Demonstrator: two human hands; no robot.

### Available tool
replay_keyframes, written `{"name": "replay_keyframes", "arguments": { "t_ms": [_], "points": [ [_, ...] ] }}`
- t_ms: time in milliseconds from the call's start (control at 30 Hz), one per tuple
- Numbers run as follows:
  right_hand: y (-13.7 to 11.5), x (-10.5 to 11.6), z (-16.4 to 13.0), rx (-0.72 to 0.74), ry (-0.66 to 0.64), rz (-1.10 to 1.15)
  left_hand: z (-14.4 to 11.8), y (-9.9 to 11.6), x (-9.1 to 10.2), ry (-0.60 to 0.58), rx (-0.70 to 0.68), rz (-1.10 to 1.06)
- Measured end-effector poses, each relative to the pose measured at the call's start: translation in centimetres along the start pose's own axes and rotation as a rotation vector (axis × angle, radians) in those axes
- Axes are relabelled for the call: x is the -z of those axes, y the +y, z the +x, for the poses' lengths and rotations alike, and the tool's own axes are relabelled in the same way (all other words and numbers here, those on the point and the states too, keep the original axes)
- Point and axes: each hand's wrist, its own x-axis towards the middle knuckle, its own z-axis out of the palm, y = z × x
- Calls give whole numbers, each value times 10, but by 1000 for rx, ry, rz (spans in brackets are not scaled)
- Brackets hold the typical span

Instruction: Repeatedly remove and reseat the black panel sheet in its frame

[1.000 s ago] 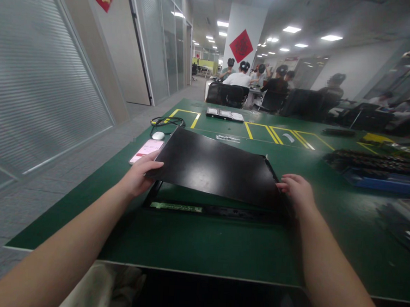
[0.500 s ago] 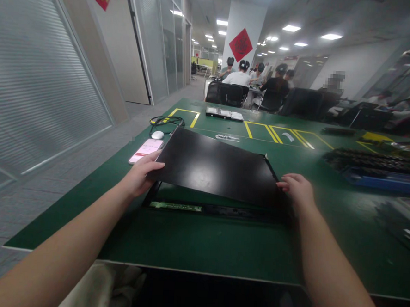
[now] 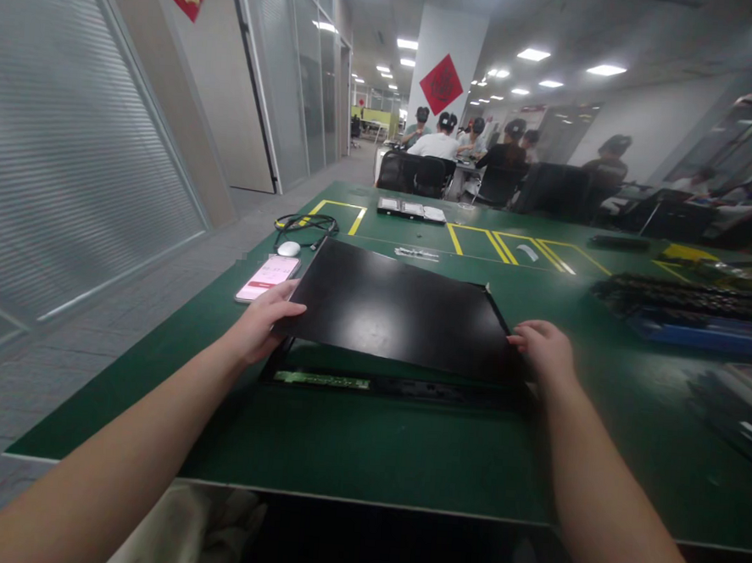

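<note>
A glossy black panel (image 3: 393,308), thin like a screen sheet, tilts over a dark frame (image 3: 446,391) lying on the green table (image 3: 366,451). My left hand (image 3: 264,321) grips the panel's left edge, thumb on top and fingers beneath. At the right edge, my right hand (image 3: 543,347) pinches with its fingertips; whether they hold the panel or the frame's side there is hard to tell. A green circuit strip (image 3: 322,380) shows in the near bar of the frame. The panel's left side is raised, its right side low near the frame. Most of the frame's inside is hidden.
Left of the panel lie a lit phone (image 3: 267,277), a white mouse (image 3: 289,248) and a black cable (image 3: 309,220). Small silvery strips (image 3: 417,253) and white-topped units (image 3: 412,210) lie beyond. Dark parts in a blue tray (image 3: 704,329) stand at right. Several people sit at the back.
The panel's left side has sunk slightly with my left hand, which has shifted a little to the right. My right hand is almost unmoved.
</note>
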Motion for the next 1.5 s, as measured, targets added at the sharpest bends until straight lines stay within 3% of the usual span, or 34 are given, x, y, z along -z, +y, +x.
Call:
{"name": "replay_keyframes", "arguments": {
  "t_ms": [567,1300,1500],
  "points": [
    [-8,2,-5,-30,-14,-134,1,-2,1,14,56,12],
    [-14,2,-8,72,11,-323,1,-4,-3,26,81,67],
    [-16,3,-10,42,-19,-322,1,-4,-4,39,87,49]
  ]
}}
